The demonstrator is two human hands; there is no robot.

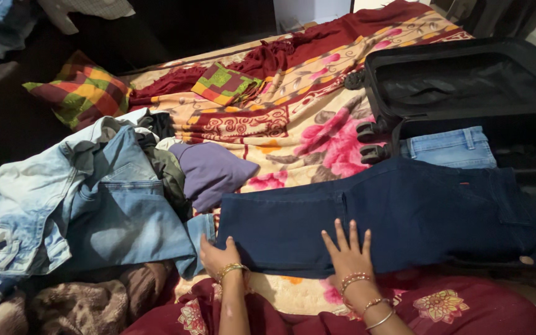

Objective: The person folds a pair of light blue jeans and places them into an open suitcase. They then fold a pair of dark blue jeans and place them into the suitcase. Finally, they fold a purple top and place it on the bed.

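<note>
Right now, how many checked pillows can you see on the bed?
2: one checked pillow at the bed's far left edge, another checked pillow further back, near the red cloth. The clothes pile may hide more.

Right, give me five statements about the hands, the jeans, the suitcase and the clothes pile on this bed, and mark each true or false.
1. Both hands lie on the folded dark navy denim jeans. True: the left hand is at their near left corner, the right hand flat on their near edge.
2. The black fabric suitcase is zipped shut. False: it lies open.
3. Light blue denim lies folded at the suitcase's near edge. True.
4. The heap of pale blue jeans lies right of the dark pair. False: it lies left.
5. The checked red, yellow and green pillow sits inside the suitcase. False: it lies at the far left.
</note>
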